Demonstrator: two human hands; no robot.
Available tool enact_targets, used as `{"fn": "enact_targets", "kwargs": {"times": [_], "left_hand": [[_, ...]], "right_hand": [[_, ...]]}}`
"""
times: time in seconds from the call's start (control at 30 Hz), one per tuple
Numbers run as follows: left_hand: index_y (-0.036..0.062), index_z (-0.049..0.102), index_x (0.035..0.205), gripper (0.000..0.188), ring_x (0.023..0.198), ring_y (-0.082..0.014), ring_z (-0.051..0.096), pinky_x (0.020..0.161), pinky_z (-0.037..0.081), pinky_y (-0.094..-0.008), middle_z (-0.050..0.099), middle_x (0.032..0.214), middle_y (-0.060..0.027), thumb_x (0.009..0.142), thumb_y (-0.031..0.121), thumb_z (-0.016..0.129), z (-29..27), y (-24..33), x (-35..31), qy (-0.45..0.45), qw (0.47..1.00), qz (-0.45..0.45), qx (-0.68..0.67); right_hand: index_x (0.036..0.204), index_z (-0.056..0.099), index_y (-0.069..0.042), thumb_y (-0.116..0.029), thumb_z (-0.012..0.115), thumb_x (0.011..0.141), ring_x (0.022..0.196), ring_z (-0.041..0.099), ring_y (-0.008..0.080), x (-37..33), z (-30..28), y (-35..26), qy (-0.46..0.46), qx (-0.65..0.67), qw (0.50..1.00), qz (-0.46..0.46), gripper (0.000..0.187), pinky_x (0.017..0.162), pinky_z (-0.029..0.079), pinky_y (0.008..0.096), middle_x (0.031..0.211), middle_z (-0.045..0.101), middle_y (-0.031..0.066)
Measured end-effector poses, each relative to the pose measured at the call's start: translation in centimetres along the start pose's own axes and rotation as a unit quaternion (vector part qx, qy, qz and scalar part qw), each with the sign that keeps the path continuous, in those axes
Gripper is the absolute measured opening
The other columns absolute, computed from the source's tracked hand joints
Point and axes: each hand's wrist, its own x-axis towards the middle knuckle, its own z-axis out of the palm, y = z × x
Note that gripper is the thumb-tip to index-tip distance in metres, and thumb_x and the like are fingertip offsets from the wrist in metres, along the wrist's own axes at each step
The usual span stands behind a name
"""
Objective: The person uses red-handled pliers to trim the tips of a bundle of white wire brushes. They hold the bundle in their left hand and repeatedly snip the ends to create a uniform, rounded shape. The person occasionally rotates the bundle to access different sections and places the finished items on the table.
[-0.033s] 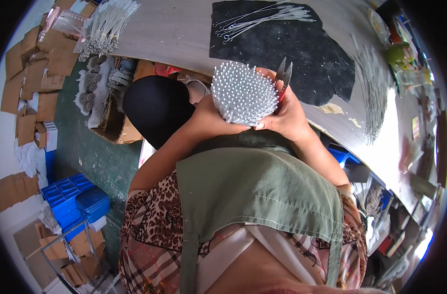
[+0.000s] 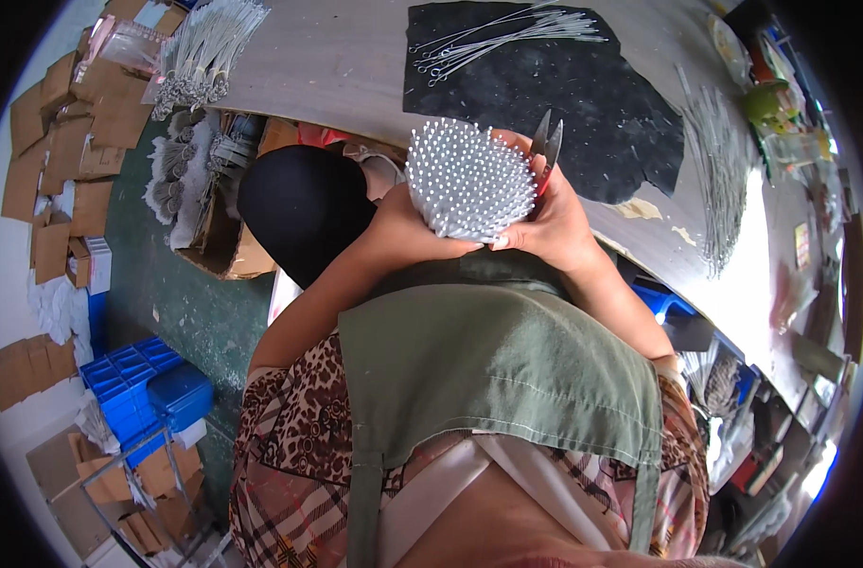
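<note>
Between my two hands stands a thick round bundle of thin metal rods, their many small pale tips facing up. My left hand is closed around its left and near side. Against the right side, my right hand is wrapped with its thumb at the lower edge. A pair of metal snips with a red handle is tucked in the right hand as well, blades pointing up and away. The bundle's lower part is hidden by the hands and the apron.
On the grey table, a black mat bears loose wires with looped ends. Bundled wires lie at the far left, more thin rods at the right. A cardboard box and blue crates stand on the floor.
</note>
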Motion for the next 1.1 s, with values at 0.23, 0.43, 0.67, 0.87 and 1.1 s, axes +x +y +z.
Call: {"fn": "enact_targets", "kwargs": {"times": [0.23,0.43,0.67,0.87,1.1], "left_hand": [[0.0055,0.064,0.103,0.042,0.094,-0.0147,0.064,0.081,0.050,-0.0284,0.066,0.102,-0.0052,0.064,0.011,0.079,1.1,-0.2,0.4,0.078,0.988,0.090,0.102],[0.0038,0.064,0.103,0.039,0.093,-0.0148,0.064,0.081,0.050,-0.0289,0.066,0.102,-0.0050,0.067,0.008,0.077,1.5,-0.6,0.3,0.093,0.979,0.148,0.101],[0.0078,0.064,0.106,0.031,0.098,-0.0190,0.062,0.084,0.048,-0.0319,0.065,0.105,-0.0056,0.075,0.009,0.071,0.5,-1.3,1.7,0.067,0.933,0.191,0.298],[0.0072,0.064,0.107,0.032,0.099,-0.0192,0.062,0.084,0.048,-0.0322,0.065,0.107,-0.0061,0.075,0.007,0.070,0.5,-1.8,2.3,0.048,0.947,0.187,0.256],[0.0078,0.063,0.109,0.032,0.100,-0.0194,0.062,0.086,0.048,-0.0326,0.064,0.109,-0.0062,0.077,0.009,0.069,0.4,-2.0,2.5,0.022,0.955,0.161,0.248]], "right_hand": [[0.137,0.031,0.003,-0.012,0.084,0.062,0.118,0.046,0.0171,-0.1,-1.0,1.0,0.020,-0.045,0.999,-0.007,0.093,0.101,0.038,0.0323,0.132,0.046,0.0114],[0.133,0.038,0.002,-0.012,0.082,0.066,0.116,0.048,0.0170,-0.3,-0.8,0.8,0.020,-0.092,0.994,-0.051,0.080,0.100,0.038,0.0324,0.125,0.053,0.0107],[0.130,0.047,-0.004,-0.014,0.083,0.063,0.102,0.050,0.0150,-0.5,-0.7,0.5,0.050,-0.201,0.977,-0.049,0.077,0.093,0.043,0.0299,0.111,0.055,0.0048],[0.129,0.050,-0.008,-0.016,0.084,0.062,0.087,0.047,0.0114,-1.0,-0.9,0.1,0.080,-0.252,0.963,-0.048,0.076,0.079,0.043,0.0240,0.094,0.050,-0.0002],[0.133,0.039,0.000,-0.006,0.079,0.069,0.090,0.048,0.0072,-1.3,-1.2,-0.2,0.053,-0.213,0.975,0.012,0.075,0.083,0.041,0.0225,0.119,0.054,0.0030]]}}
